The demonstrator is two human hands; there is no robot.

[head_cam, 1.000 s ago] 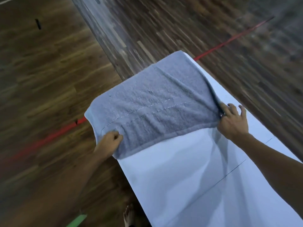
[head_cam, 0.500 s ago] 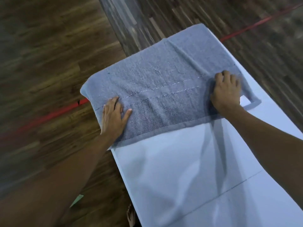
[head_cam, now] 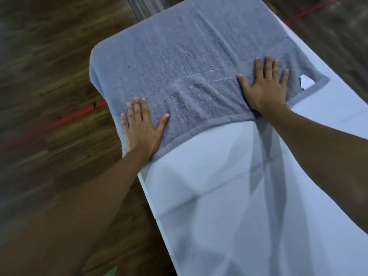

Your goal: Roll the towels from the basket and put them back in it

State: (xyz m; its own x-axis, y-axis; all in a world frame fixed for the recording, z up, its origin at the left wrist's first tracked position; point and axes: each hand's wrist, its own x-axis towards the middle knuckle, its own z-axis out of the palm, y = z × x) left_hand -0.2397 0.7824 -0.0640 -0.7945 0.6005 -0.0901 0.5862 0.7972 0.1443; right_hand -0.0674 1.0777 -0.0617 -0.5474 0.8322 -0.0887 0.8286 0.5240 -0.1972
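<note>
A grey towel (head_cam: 191,56) lies spread flat across the far end of a white table (head_cam: 229,196), its left side draped over the table's edge. My left hand (head_cam: 142,128) rests palm down on the towel's near left corner, fingers spread. My right hand (head_cam: 265,84) presses flat on the near right part of the towel, fingers spread too. Neither hand grips the cloth. A small white tag (head_cam: 306,81) shows at the towel's right corner. The basket is out of view.
Dark wooden floor (head_cam: 49,66) surrounds the table, with a red line (head_cam: 65,120) on it to the left and another red line (head_cam: 310,10) at the upper right. The table's left edge runs close beside my left arm.
My hands let go of the towel's near corners and now lie flat on it with fingers spread. The towel has settled flat on the table. The view has moved closer.
</note>
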